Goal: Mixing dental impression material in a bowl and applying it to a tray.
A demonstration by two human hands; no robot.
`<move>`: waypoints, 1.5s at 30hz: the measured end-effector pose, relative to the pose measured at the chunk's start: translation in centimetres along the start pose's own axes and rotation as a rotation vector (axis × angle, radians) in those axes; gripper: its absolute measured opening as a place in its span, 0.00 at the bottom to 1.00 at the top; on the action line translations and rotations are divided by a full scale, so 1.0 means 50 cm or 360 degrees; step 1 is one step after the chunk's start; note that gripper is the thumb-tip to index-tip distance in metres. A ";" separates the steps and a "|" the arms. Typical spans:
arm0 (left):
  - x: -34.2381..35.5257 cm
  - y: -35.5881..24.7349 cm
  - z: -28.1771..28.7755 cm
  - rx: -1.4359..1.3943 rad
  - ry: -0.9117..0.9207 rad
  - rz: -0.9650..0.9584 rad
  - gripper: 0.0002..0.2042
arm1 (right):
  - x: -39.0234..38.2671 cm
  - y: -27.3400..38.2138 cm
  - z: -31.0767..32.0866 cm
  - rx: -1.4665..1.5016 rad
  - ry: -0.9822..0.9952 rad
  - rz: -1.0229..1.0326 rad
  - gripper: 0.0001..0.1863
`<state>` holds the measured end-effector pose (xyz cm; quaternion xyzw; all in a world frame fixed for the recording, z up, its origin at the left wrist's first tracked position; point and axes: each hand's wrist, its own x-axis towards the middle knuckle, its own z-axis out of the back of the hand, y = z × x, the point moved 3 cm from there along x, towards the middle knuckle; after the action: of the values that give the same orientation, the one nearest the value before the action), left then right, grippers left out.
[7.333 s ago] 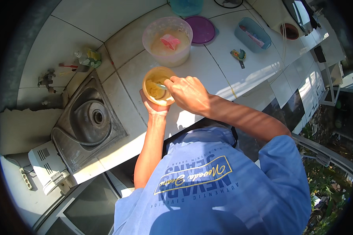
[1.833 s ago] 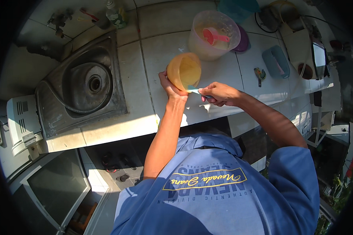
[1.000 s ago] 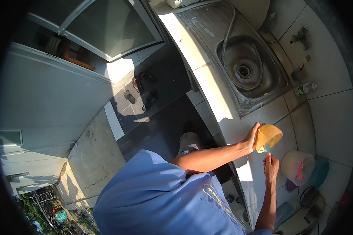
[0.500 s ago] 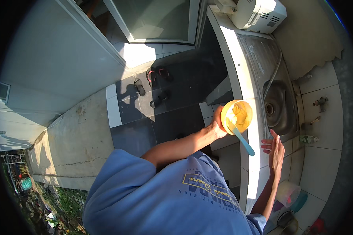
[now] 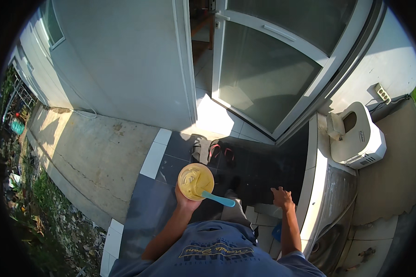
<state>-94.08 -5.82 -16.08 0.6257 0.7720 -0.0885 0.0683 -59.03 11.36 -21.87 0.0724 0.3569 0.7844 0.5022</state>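
My left hand is wrapped round the side of a small yellow bowl, holding it in front of me above the dark floor. Soft, pale yellow food lies in the bowl. A light blue spoon leans in it, its handle sticking out over the rim to the right. My right hand hangs in the air near the counter's left side, holding nothing, fingers loosely apart.
Ahead stands a glass-paneled door beside a doorway gap. Sandals lie near the threshold. On the right, a tiled counter carries a metal sink unit and a white appliance. A concrete strip and plants lie left.
The view has swung from the sink toward the door. My left hand has carried the bowl and spoon away from the counter. My right hand has left the sink's edge.
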 end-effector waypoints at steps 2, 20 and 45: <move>0.014 -0.044 -0.012 0.0029 -0.0125 -0.0320 0.24 | 0.184 0.036 -0.010 -0.0056 0.0270 0.0274 0.24; 0.249 -0.043 -0.135 -0.0554 -0.0365 -0.1617 0.25 | 1.564 0.892 0.482 -0.0617 -0.0900 0.1337 0.22; 0.133 0.113 -0.045 -0.0760 -0.0401 -0.2290 0.26 | 1.453 0.978 0.204 -0.0362 -0.0169 0.1767 0.20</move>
<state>-89.93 2.16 -15.63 -0.0773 0.9736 -0.0126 0.2146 -125.48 65.55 -1.24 0.2341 0.1527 0.9595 0.0364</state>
